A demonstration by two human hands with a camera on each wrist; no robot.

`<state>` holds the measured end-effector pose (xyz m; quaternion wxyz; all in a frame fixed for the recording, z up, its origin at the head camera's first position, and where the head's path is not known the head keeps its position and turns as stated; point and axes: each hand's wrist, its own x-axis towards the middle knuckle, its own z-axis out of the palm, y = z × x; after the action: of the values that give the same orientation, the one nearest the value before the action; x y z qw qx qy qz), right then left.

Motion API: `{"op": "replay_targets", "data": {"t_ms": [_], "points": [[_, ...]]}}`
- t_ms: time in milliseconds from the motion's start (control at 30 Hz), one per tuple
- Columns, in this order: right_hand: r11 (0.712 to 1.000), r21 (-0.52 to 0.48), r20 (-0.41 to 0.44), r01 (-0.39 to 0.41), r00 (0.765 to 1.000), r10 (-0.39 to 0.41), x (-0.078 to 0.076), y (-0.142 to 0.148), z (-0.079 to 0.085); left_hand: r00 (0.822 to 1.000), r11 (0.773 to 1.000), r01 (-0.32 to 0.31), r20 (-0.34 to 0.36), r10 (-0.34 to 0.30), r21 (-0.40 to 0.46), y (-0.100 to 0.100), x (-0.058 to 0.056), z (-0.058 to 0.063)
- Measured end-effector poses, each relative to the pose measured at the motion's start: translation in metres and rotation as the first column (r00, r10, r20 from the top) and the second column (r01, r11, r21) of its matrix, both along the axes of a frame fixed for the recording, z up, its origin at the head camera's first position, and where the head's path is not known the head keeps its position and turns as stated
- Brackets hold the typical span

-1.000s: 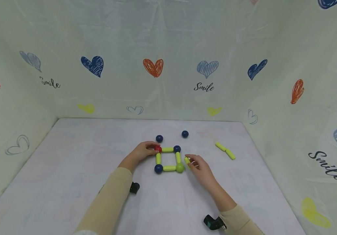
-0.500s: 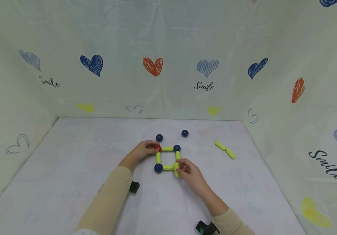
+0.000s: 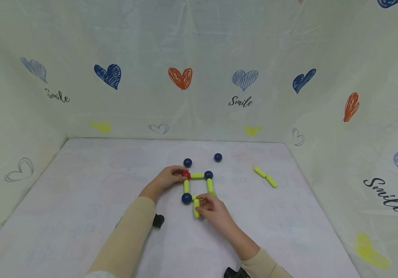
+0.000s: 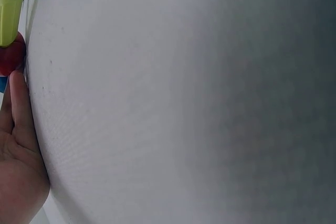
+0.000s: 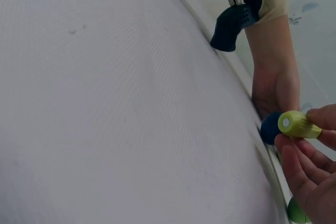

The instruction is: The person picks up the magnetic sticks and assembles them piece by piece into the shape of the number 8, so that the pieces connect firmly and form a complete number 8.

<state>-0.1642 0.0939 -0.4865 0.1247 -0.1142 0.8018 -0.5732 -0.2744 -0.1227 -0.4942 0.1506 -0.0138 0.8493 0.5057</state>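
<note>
A square of yellow-green magnetic rods and balls lies on the table. My left hand (image 3: 166, 177) pinches the red ball (image 3: 186, 175) at its far left corner. Blue balls mark the near left corner (image 3: 186, 198) and the far right corner (image 3: 208, 175). Behind my right fingers the green ball (image 5: 297, 211) at the near right is mostly hidden. Between right thumb and fingertips my right hand (image 3: 217, 213) holds a loose rod (image 3: 197, 208), at the square's near side. The right wrist view shows this rod's end with a metal dot; contact with the square cannot be told.
Two loose blue balls, one nearer (image 3: 187, 162) and one farther (image 3: 217, 157), lie beyond the square. To the right, two yellow-green rods (image 3: 265, 177) lie end to end. Black wrist cameras (image 3: 158, 221) hang at both sleeves. A heart-printed curtain (image 3: 199, 108) stands behind the table (image 3: 80, 173).
My right hand has carried its rod leftward and nearer, from beside the right side of the square, past the green ball, to the near side. The left hand stays at the red ball.
</note>
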Motion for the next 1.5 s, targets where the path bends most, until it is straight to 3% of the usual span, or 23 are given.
{"op": "replay_targets", "data": {"t_ms": [333, 800, 1500], "points": [[0.999, -0.046, 0.02, 0.007, 1.0, -0.006, 0.002, -0.011, -0.005, 1.0, 1.0, -0.006, -0.002, 0.006, 0.022, 0.0, 0.001, 0.001], [0.997, -0.049, 0.127, 0.065, 0.99, -0.058, 0.008, -0.024, -0.008, 1.0, 1.0, -0.009, 0.005, 0.008, 0.018, 0.0, 0.002, 0.002], [0.992, -0.004, 0.13, 0.127, 0.984, -0.126, 0.011, -0.039, -0.005, 1.0, 1.0, -0.008, -0.001, 0.008, 0.017, -0.002, -0.001, 0.0]]}}
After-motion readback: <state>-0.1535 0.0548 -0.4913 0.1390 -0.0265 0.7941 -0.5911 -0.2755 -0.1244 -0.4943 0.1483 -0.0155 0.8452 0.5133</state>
